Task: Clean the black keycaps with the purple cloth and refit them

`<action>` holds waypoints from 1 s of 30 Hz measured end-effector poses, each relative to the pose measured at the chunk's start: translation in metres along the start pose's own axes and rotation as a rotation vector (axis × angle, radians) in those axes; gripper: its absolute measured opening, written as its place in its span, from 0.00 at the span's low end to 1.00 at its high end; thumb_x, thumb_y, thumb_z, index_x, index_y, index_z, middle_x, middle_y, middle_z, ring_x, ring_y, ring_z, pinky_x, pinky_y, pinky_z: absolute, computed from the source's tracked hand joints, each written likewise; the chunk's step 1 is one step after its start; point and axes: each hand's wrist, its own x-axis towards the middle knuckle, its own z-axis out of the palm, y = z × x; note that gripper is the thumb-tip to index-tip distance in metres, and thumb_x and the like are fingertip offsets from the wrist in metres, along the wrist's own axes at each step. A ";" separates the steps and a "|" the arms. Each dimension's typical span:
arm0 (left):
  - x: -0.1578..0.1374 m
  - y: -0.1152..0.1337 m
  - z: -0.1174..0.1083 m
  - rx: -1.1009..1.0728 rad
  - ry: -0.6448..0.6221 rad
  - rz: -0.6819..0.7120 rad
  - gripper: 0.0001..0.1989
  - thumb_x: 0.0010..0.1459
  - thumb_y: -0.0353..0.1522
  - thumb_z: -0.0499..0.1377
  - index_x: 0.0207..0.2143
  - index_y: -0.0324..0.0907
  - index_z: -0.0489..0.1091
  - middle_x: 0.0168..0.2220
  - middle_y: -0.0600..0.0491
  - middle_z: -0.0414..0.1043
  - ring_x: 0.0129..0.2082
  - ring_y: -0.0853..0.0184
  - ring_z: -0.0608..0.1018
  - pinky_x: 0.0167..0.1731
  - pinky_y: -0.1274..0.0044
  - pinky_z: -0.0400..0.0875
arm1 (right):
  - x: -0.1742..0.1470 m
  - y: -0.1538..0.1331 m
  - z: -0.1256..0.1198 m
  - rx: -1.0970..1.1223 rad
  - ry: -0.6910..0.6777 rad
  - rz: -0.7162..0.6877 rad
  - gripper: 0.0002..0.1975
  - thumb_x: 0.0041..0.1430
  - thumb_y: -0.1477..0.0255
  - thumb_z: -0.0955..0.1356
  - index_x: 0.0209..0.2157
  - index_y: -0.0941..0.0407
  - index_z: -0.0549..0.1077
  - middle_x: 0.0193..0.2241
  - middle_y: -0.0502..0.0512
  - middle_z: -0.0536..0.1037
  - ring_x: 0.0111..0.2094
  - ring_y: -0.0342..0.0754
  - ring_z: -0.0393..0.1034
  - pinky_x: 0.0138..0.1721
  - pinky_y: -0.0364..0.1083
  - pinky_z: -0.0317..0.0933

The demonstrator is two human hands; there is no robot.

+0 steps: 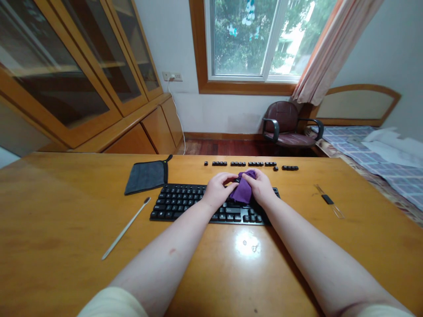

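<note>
Desk (198, 268) w/ kbd (181, 202); L hand (217, 190) pinched blk keycap (237, 180), R hand (262, 188) pinched purple cloth (243, 192); prob. wiping; next needed steady grip.

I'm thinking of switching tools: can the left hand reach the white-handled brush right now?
Probably yes: the white-handled brush lies left of the keyboard with nothing covering it. The left hand is busy at the purple cloth, so it would likely need to break off first.
</note>
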 end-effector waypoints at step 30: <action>0.000 -0.007 0.000 -0.206 -0.118 -0.063 0.22 0.56 0.30 0.54 0.55 0.40 0.60 0.44 0.46 0.73 0.44 0.66 0.75 0.48 0.71 0.68 | -0.004 -0.029 -0.015 -0.699 -0.337 -0.528 0.10 0.53 0.69 0.67 0.38 0.51 0.75 0.34 0.55 0.75 0.37 0.49 0.69 0.41 0.49 0.62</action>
